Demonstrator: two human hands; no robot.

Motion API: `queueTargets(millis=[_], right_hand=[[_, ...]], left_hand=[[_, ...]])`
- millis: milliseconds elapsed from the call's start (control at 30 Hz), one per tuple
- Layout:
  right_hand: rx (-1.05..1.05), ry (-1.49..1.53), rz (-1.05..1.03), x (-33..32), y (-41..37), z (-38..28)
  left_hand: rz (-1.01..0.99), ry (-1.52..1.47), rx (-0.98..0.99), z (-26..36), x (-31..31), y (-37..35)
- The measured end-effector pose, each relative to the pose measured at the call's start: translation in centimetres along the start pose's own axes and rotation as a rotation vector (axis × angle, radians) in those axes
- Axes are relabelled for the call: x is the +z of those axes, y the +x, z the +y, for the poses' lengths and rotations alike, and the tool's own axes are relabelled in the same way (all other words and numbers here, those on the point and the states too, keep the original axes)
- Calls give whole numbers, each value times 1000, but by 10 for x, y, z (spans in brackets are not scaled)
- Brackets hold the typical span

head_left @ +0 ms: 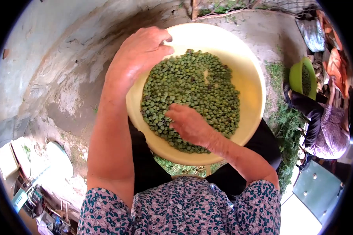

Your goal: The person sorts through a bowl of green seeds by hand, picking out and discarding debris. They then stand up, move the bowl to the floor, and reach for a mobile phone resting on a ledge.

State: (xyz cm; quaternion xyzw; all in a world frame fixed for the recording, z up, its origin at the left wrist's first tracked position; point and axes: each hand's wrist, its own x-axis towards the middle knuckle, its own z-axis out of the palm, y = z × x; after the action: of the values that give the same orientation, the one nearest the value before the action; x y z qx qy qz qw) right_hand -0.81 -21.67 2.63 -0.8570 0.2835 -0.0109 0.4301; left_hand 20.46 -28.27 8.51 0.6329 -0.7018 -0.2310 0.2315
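A large pale yellow basin rests over my lap, with a wide layer of small green round pieces in it. At the basin's upper left rim is my left hand, its fingers bent inward over the edge, thumb and fingers apart. My right hand is low over the green pieces, left of the basin's middle, with its fingers curled down and drawn together. Whatever those fingertips hold, if anything, is too small to make out. A few darker pieces lie among the green ones.
At the right sits another person beside a bright green basin of green pieces. Cut greenery lies on the ground between us. A rough wall curves along the left. A grey-green panel stands at the lower right.
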Motion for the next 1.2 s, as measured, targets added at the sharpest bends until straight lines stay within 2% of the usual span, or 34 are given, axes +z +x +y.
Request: queueTargets(millis=[100, 200, 267, 333, 367, 533, 600, 667, 733, 767, 800, 867, 933, 1067, 1200], right_hand=[[-103, 21, -3, -3, -30, -11], [-99, -46, 29, 6, -56, -4], [-55, -76, 11, 7, -74, -1], [-1, -92, 33, 8, -90, 3], [46, -82, 20, 8, -98, 3], [162, -64, 205, 11, -134, 3], [183, 27, 437, 17, -145, 9], [180, 42, 464, 16, -155, 9], [187, 56, 584, 30, -163, 15], [166, 60, 625, 38, -164, 19], [160, 52, 631, 37, -166, 16], [232, 39, 581, 39, -171, 9], [188, 52, 627, 46, -172, 10], [169, 73, 655, 51, -177, 5], [155, 90, 668, 65, -173, 18]], left_hand=[[-59, 109, -19, 1, 5, -6], [-156, 165, -42, 4, 26, -14], [-261, 209, -97, 14, 39, -23], [-208, 147, -67, 21, 64, -37], [-247, 149, -59, 30, 70, -44], [-441, 309, 10, 73, 98, -80], [-377, 343, 65, 74, 118, -102], [-411, 326, 83, 94, 126, -128], [-436, 287, 95, 112, 138, -158], [-373, 268, 160, 116, 148, -176], [-306, 247, 226, 121, 156, -190], [-318, 248, 257, 125, 163, -209], [-218, 295, 367, 119, 182, -218], [-245, 430, 350, 113, 205, -223], [-184, 420, 417, 109, 217, -225]])
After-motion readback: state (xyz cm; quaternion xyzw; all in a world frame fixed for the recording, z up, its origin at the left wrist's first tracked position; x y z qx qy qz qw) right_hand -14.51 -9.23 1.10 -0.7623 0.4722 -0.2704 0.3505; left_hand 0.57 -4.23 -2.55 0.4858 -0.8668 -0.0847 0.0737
